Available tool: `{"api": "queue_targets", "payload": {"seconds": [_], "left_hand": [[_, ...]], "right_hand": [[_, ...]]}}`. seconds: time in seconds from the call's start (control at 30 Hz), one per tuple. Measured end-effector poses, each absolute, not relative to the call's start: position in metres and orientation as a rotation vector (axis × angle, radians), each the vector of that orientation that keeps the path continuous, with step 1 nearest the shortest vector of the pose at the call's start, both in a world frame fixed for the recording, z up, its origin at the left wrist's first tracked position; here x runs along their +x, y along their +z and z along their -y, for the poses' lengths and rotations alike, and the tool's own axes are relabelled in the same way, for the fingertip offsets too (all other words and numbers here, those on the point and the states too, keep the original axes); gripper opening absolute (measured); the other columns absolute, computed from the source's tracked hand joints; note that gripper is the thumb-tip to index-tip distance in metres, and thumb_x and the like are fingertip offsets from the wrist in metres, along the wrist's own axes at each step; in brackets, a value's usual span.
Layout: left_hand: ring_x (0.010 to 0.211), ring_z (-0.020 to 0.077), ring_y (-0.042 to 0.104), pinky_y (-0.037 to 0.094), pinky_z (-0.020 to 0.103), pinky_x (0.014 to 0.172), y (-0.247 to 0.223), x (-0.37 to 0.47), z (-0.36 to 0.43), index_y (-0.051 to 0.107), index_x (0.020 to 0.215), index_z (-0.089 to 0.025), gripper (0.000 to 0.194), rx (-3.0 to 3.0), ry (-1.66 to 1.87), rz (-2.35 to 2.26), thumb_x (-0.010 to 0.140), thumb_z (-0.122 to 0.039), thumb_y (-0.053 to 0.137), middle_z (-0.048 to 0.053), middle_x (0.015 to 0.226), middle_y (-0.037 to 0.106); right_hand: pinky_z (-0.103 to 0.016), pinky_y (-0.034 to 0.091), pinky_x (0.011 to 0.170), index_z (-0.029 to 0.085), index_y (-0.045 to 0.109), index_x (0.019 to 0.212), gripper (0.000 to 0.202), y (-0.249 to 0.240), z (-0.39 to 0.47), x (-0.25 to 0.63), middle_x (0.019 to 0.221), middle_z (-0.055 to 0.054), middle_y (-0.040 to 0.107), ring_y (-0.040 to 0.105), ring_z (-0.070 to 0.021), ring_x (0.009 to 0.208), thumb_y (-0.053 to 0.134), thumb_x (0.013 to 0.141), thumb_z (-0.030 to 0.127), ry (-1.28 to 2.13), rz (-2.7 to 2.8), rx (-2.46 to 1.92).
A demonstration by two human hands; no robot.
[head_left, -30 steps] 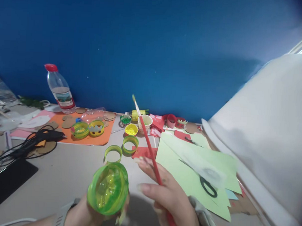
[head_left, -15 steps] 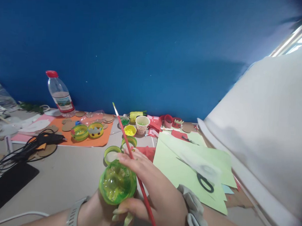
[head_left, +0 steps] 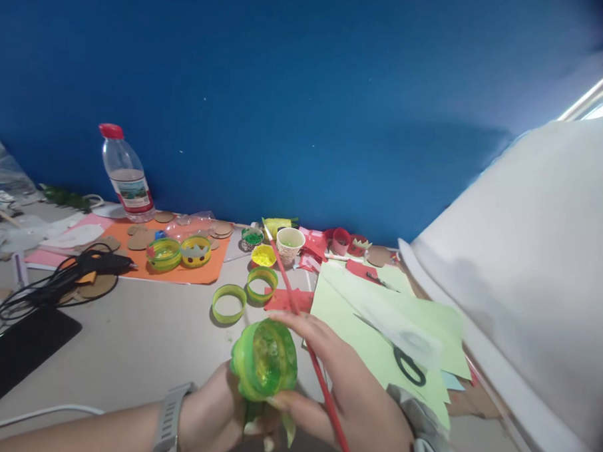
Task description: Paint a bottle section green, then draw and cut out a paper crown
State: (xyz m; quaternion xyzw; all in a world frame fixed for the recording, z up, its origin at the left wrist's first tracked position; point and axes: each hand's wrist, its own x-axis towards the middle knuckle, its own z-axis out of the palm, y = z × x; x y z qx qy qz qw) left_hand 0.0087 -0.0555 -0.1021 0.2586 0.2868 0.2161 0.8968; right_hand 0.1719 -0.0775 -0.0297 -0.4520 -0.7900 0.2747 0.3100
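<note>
A cut plastic bottle bottom (head_left: 265, 361), painted green and yellow, is tilted on its side at the lower middle. My left hand (head_left: 216, 405) grips it from the left and below, its fingers partly hidden behind it. On the other side, my right hand (head_left: 342, 381) has its thumb and fingertips against the bottle bottom. A red paintbrush (head_left: 320, 373) is held in that same hand, its green-tipped bristles pointing away from me. Just beyond stand two yellow-green rings (head_left: 213, 307).
Paint cups, including a yellow one (head_left: 263, 256) and a paper cup (head_left: 289, 244), stand near the blue wall. Light green paper (head_left: 376, 349) and scissors (head_left: 409, 366) lie right. Orange paper (head_left: 214, 269), a bottle (head_left: 131, 185) and a cable (head_left: 79, 276) are left.
The bottle bottom has been turned from its base facing me onto its side and shifted right. Both hands and the brush have moved right with it.
</note>
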Motion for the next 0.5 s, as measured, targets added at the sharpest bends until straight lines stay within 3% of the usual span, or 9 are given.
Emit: {"api": "queue_targets", "payload": {"seconds": [0.2, 0.37, 0.5], "left_hand": [[0.041, 0.0053, 0.028, 0.049, 0.025, 0.050, -0.096, 0.016, 0.054, 0.058, 0.072, -0.013, 0.029, 0.476, 0.309, -0.526, 0.076, -0.042, 0.054, 0.004, 0.061, 0.055], [0.041, 0.0074, 0.034, 0.050, 0.028, 0.052, -0.096, 0.018, 0.055, 0.060, 0.078, -0.013, 0.039, 0.325, 0.309, -0.582, 0.085, -0.046, 0.041, 0.005, 0.066, 0.057], [0.038, 0.0067, 0.034, 0.034, 0.018, 0.041, -0.110, 0.010, 0.068, 0.056, 0.075, -0.013, 0.049, 0.185, 0.280, -0.658, 0.087, -0.053, 0.030, 0.005, 0.060, 0.056]], "right_hand": [[-0.040, 0.045, 0.103, 0.025, 0.036, 0.139, 0.064, -0.037, 0.085, 0.189, 0.138, -0.009, 0.051, 0.049, -0.0251, 0.126, 0.067, 0.083, 0.026, 0.705, 2.053, -1.254], [-0.042, 0.041, 0.107, 0.025, 0.040, 0.137, 0.062, -0.042, 0.085, 0.191, 0.140, -0.009, 0.049, 0.047, -0.0256, 0.129, 0.067, 0.081, 0.023, 0.752, 1.958, -1.296], [-0.042, 0.042, 0.106, 0.024, 0.043, 0.135, 0.060, -0.053, 0.077, 0.193, 0.136, -0.009, 0.053, 0.050, -0.0249, 0.126, 0.067, 0.080, 0.019, 0.713, 1.905, -1.311]]}}
